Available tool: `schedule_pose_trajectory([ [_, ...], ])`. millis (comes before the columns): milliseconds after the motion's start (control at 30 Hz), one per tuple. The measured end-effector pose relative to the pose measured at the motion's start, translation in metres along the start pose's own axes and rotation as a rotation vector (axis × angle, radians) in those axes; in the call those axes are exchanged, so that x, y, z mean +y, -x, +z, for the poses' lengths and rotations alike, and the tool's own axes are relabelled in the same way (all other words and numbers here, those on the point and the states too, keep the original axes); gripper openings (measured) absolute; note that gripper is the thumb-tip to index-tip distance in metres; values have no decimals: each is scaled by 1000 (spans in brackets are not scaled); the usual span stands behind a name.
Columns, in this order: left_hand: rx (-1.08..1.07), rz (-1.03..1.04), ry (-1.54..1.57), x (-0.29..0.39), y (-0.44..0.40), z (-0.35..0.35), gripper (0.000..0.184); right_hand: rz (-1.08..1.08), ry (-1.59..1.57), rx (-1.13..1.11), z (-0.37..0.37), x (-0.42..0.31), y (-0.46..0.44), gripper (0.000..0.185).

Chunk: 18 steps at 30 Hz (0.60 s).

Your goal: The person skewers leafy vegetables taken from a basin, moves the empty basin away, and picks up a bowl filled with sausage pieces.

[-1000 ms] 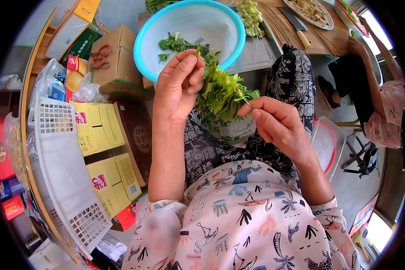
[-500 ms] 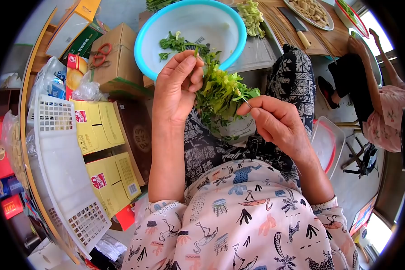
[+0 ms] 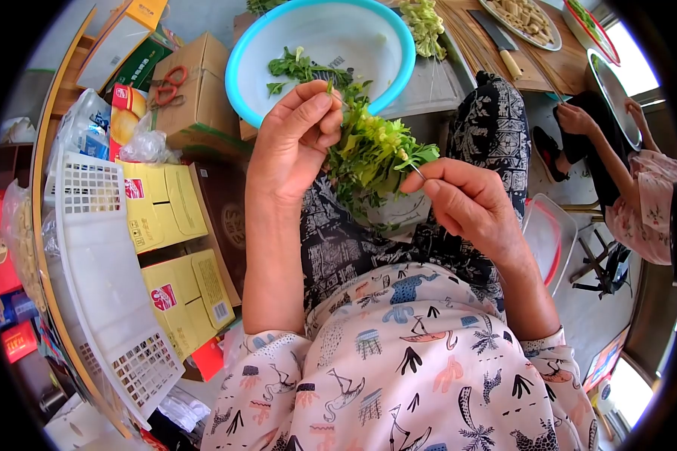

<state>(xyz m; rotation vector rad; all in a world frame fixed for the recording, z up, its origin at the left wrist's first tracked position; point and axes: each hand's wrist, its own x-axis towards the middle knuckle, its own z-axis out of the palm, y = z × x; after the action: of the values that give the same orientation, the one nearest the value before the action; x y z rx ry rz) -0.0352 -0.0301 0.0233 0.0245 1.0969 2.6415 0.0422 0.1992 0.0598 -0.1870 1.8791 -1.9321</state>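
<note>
A bunch of leafy greens [image 3: 372, 154] hangs between my hands, threaded on a thin stick whose tip end shows near my right fingers. My left hand [image 3: 297, 131] pinches a small green stem piece at the upper left end of the bunch. Thumb and forefinger of my right hand [image 3: 470, 203] are pinched on the thin stick at the lower right end. Just beyond my left hand, a white basin [image 3: 259, 37] with a blue rim holds some loose leaves [image 3: 301, 66].
A cleaver [image 3: 496, 37], thin sticks and a plate of pale chunks [image 3: 523, 19] lie on the wooden table. At right, a co-worker [image 3: 624, 180] holds a round tray [image 3: 615, 94]. Cardboard box [image 3: 203, 98], red scissors [image 3: 168, 86] and white rack [image 3: 105, 263] stand left.
My hands keep almost the same pose around the greens. The co-worker's hands have moved down and the round tray is now tilted toward that person.
</note>
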Motion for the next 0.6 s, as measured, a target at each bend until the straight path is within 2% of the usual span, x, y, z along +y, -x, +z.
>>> schedule_pose_trajectory([
  [367,-142,-173,26,9,-1,-10,16,13,-28,-54,-6,-2,1,20],
  [600,-99,-233,-114,4,-1,-4,15,16,-27,-52,-9,2,-5,20],
])
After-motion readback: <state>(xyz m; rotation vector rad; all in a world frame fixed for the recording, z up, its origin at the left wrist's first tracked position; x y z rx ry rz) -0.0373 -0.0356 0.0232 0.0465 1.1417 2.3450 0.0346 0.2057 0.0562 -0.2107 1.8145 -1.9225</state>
